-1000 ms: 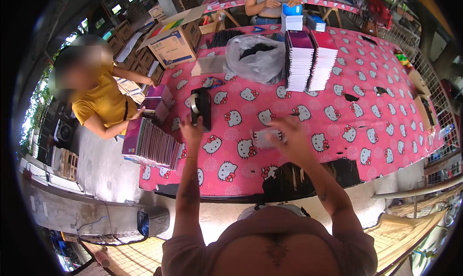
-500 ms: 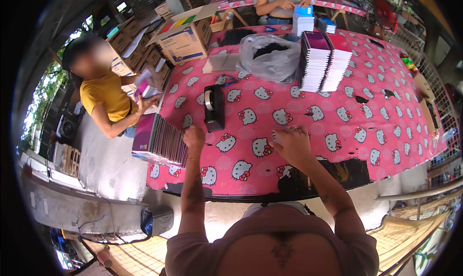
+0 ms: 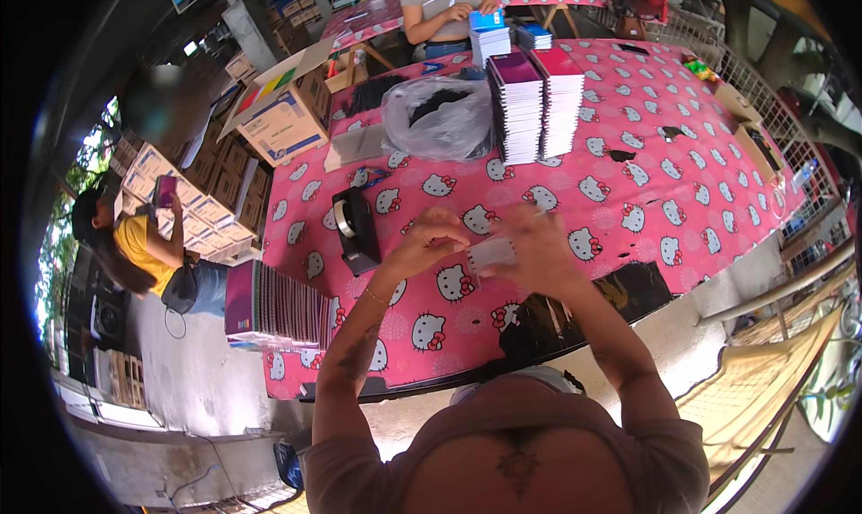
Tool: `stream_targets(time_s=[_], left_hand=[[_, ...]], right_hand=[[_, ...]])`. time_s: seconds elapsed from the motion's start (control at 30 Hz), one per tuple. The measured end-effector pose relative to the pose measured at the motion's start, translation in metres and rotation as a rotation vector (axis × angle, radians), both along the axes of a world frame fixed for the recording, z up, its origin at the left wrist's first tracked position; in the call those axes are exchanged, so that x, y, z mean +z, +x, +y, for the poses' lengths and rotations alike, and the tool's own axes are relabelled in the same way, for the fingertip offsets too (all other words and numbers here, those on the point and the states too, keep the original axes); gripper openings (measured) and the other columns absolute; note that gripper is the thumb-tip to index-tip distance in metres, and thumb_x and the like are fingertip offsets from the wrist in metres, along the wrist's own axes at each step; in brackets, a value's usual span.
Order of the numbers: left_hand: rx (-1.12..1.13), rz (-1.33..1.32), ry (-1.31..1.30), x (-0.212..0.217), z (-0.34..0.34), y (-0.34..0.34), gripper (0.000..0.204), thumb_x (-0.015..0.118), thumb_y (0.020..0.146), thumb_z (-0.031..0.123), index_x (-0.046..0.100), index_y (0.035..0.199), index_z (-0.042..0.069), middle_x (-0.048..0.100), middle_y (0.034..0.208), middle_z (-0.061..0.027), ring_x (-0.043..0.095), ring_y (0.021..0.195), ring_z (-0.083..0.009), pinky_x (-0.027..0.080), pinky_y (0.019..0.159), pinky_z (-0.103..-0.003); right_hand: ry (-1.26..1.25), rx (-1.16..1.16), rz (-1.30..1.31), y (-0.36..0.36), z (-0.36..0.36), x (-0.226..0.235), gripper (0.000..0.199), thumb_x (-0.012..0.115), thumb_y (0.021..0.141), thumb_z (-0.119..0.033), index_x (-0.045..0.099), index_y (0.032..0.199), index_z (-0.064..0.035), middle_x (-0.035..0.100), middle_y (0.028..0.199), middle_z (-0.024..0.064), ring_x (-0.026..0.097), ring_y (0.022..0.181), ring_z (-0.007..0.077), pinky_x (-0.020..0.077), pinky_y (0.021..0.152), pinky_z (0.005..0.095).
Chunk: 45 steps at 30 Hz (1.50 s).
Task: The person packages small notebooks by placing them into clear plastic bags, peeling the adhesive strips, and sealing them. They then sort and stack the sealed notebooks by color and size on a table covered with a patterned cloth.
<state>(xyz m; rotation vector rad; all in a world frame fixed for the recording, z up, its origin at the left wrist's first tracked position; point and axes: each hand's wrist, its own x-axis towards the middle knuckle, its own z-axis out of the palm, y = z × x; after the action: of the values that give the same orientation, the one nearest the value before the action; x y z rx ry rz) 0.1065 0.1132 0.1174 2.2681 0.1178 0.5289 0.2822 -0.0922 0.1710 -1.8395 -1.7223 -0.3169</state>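
Observation:
Over the near middle of the pink table, my left hand [image 3: 426, 243] is closed, fingers curled to the thumb; what it pinches, if anything, I cannot make out. My right hand [image 3: 543, 255] is blurred by motion. At its palm side a small whitish, see-through piece [image 3: 492, 255] with a dark edge shows between the two hands; its kind is unclear. Left of my left hand stands a black tape dispenser [image 3: 357, 231]. A row of spiral notebooks [image 3: 278, 306] with purple covers stands at the table's near left corner, beside my left forearm.
Two tall stacks of spiral notebooks [image 3: 516, 110] stand beyond my hands, beside a clear plastic bag [image 3: 437, 123]. An open carton [image 3: 285, 123] is at the far left. One person in yellow [image 3: 148, 249] stands left; another person [image 3: 444, 11] works across the table [image 3: 646, 191].
My hands have come closer together; the left moved right, away from the notebook row. The whitish piece now shows between them. The view has shifted, and the person in yellow has turned away.

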Motion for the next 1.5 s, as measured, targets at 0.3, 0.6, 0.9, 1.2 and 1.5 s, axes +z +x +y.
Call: stream_targets(time_s=[0.3, 0.6, 0.9, 1.2, 1.5], left_hand=[[-0.034, -0.026, 0.204, -0.008, -0.024, 0.055, 0.01, 0.075, 0.083, 0.018, 0.073, 0.094, 0.018, 0.026, 0.159, -0.0178, 0.024, 0.146, -0.038, 0.021, 0.115, -0.052], [0.339, -0.155, 0.189, -0.037, -0.05, 0.08, 0.045, 0.075, 0.084, 0.018, 0.062, 0.127, 0.016, 0.032, 0.153, -0.0234, 0.031, 0.141, -0.0424, 0.03, 0.111, -0.054], [0.173, 0.122, -0.727, -0.068, -0.025, 0.045, 0.051, 0.07, 0.094, 0.018, 0.053, 0.139, 0.002, 0.062, 0.127, -0.0086, 0.059, 0.115, -0.0154, 0.051, 0.094, -0.03], [0.306, 0.018, 0.524, -0.032, -0.092, 0.027, 0.037, 0.073, 0.083, 0.012, 0.066, 0.118, 0.003, 0.057, 0.137, -0.0138, 0.058, 0.119, -0.0304, 0.051, 0.096, -0.04], [0.449, 0.142, 0.083, -0.018, -0.081, 0.047, 0.028, 0.073, 0.079, 0.013, 0.067, 0.107, 0.009, 0.067, 0.081, -0.0107, 0.066, 0.082, -0.0345, 0.052, 0.079, -0.045]], right_hand=[[-0.117, 0.464, 0.197, 0.05, -0.002, -0.112, 0.064, 0.087, 0.066, -0.034, 0.065, 0.123, -0.0199, 0.051, 0.139, 0.0076, 0.039, 0.139, 0.0308, 0.0291, 0.111, 0.0528], [0.017, 0.593, 0.562, 0.053, 0.009, -0.125, 0.041, 0.076, 0.084, -0.027, 0.068, 0.12, -0.0101, 0.027, 0.157, 0.014, 0.036, 0.141, 0.0324, 0.0346, 0.111, 0.048], [-0.408, 0.543, 1.281, 0.083, 0.076, -0.156, 0.054, 0.074, 0.09, -0.018, 0.05, 0.138, -0.0066, 0.051, 0.135, 0.0081, 0.049, 0.125, 0.0174, 0.042, 0.104, 0.0335], [-0.193, 0.585, 0.384, 0.075, 0.02, -0.103, 0.06, 0.078, 0.079, -0.013, 0.055, 0.134, -0.0076, 0.059, 0.136, 0.0157, 0.053, 0.129, 0.0339, 0.0388, 0.111, 0.0458], [-0.076, 0.421, 0.568, 0.05, 0.017, -0.109, 0.047, 0.07, 0.082, -0.009, 0.056, 0.127, -0.0076, 0.066, 0.119, 0.0189, 0.062, 0.114, 0.0367, 0.0479, 0.098, 0.0493]])
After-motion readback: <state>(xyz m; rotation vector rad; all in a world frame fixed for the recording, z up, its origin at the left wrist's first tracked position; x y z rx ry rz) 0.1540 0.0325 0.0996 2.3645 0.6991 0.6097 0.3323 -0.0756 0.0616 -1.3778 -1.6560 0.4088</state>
